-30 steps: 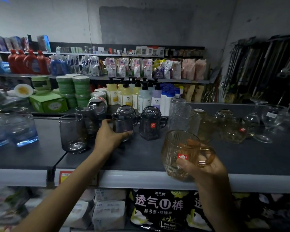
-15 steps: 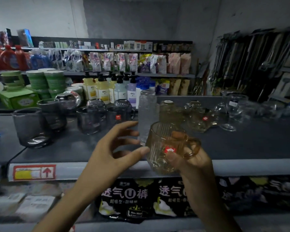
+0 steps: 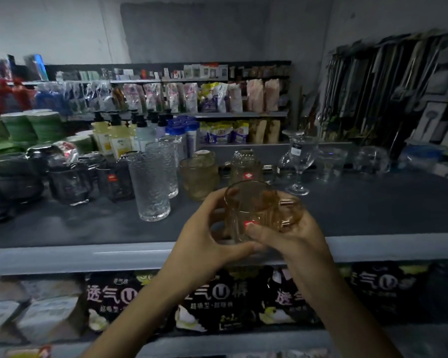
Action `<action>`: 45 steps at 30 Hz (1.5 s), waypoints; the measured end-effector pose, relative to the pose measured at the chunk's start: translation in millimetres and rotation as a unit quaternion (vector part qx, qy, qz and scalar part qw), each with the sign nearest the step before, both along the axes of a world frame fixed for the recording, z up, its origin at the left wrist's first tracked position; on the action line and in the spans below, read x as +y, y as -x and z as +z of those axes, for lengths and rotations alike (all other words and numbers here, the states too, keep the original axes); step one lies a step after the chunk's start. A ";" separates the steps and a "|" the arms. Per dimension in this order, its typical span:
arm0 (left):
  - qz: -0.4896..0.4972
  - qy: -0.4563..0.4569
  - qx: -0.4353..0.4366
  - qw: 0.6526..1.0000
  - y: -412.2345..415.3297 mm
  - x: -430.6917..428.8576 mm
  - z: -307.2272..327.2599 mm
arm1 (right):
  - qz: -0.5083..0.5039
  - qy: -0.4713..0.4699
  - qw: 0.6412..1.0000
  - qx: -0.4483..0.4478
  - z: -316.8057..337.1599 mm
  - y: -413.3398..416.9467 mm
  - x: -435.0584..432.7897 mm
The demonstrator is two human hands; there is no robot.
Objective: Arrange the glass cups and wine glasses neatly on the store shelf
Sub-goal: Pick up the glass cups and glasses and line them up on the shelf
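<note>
An amber glass mug (image 3: 256,208) with a handle on its right and a red label is held by both my hands over the front edge of the dark shelf (image 3: 373,210). My left hand (image 3: 204,236) curls round its left side and base. My right hand (image 3: 292,236) grips its right side under the handle, thumb on the label. Behind it stand more amber cups (image 3: 199,177), tall clear textured tumblers (image 3: 150,187), dark smoky mugs (image 3: 70,182) to the left, and a clear wine glass (image 3: 301,164) to the right.
Further clear glasses (image 3: 370,161) sit at the far right of the shelf. Pump bottles (image 3: 119,140) and green tubs (image 3: 34,127) stand behind the glassware. Dark printed packs (image 3: 217,298) fill the lower shelf. Hanging hardware (image 3: 386,86) covers the right wall.
My left hand left the dark mug on the shelf, came across and closed round the amber mug. The view swung to the right along the shelf.
</note>
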State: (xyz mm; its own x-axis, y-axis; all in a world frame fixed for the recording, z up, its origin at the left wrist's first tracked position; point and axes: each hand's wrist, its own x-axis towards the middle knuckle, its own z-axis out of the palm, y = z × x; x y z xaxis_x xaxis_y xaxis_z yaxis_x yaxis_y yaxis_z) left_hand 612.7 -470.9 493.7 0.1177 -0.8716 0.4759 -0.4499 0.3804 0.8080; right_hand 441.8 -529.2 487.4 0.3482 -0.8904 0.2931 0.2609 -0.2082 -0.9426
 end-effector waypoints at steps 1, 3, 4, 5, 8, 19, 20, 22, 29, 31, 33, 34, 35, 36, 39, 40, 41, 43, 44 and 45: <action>0.003 0.002 -0.002 1.000 1.2 -6.6 1.4 | 0.002 0.003 1.000 0.013 3.3 3.5 -7.2; 0.012 0.000 0.004 1.000 2.5 -19.0 6.8 | 0.001 0.017 0.999 0.042 13.0 9.0 -21.4; 0.015 -0.004 0.012 1.000 3.2 -24.9 10.4 | 0.001 0.026 0.998 0.055 17.7 10.8 -29.0; 0.016 -0.010 0.016 1.000 3.1 -31.1 13.2 | 0.000 0.035 0.997 0.067 21.6 11.4 -37.0; 0.020 -0.027 0.012 0.999 -0.1 -47.7 19.7 | -0.011 0.048 0.994 0.100 26.4 6.8 -58.2; 0.022 -0.094 0.001 0.995 -15.9 -76.8 16.0 | -0.046 0.093 0.980 0.167 15.7 -11.1 -90.5; 0.026 -0.097 0.001 0.995 -17.1 -78.5 14.0 | -0.046 0.097 0.980 0.169 13.7 -11.5 -91.3; 0.042 -0.098 0.000 0.994 -20.1 -83.2 8.1 | -0.052 0.107 0.978 0.171 9.6 -11.8 -93.6; 0.062 -0.097 0.003 0.993 -21.6 -90.0 0.7 | -0.043 0.107 0.978 0.174 4.0 -9.1 -98.1; 0.056 -0.096 -0.002 0.994 -18.2 -87.4 2.2 | -0.022 0.090 0.983 0.161 3.5 -5.1 -96.5; 0.049 -0.093 -0.007 0.994 -15.3 -84.6 3.8 | -0.018 0.081 0.985 0.149 2.4 -3.5 -97.0; 0.049 -0.092 -0.010 0.994 -14.2 -83.5 4.6 | -0.020 0.079 0.986 0.147 2.3 -3.7 -97.2; 0.051 -0.091 -0.013 0.994 -12.8 -83.0 5.2 | -0.022 0.078 0.986 0.145 2.1 -4.2 -97.3; 0.055 -0.088 -0.020 0.994 -11.5 -82.9 5.5 | -0.025 0.077 0.986 0.145 1.3 -5.0 -98.3; 0.070 -0.082 -0.037 0.993 -8.8 -83.7 4.5 | -0.033 0.084 0.985 0.143 1.0 -5.4 -97.2; 0.072 -0.081 -0.038 0.993 -8.5 -83.5 3.9 | -0.037 0.091 0.985 0.144 1.3 -5.0 -95.7; 0.074 -0.080 -0.040 0.993 -8.6 -83.2 3.1 | -0.041 0.096 0.984 0.146 1.4 -4.8 -94.5; 0.076 -0.082 -0.042 0.993 -8.3 -81.8 3.3 | -0.048 0.098 0.982 0.151 1.3 -4.9 -92.6; 0.075 -0.083 -0.041 0.993 -7.9 -81.0 3.6 | -0.049 0.097 0.982 0.153 1.0 -5.0 -92.5; 0.074 -0.083 -0.039 0.993 -6.5 -79.8 4.3 | -0.050 0.096 0.982 0.155 1.1 -5.2 -91.7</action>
State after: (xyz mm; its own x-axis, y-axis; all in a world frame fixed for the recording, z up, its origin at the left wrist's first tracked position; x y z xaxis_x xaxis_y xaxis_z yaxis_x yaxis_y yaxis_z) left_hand 619.2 -550.7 497.9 0.2188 -0.9150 0.3390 -0.5555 0.1689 0.8142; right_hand 447.0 -621.0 488.5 0.3606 -0.8637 0.3521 -0.0626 -0.3990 -0.9148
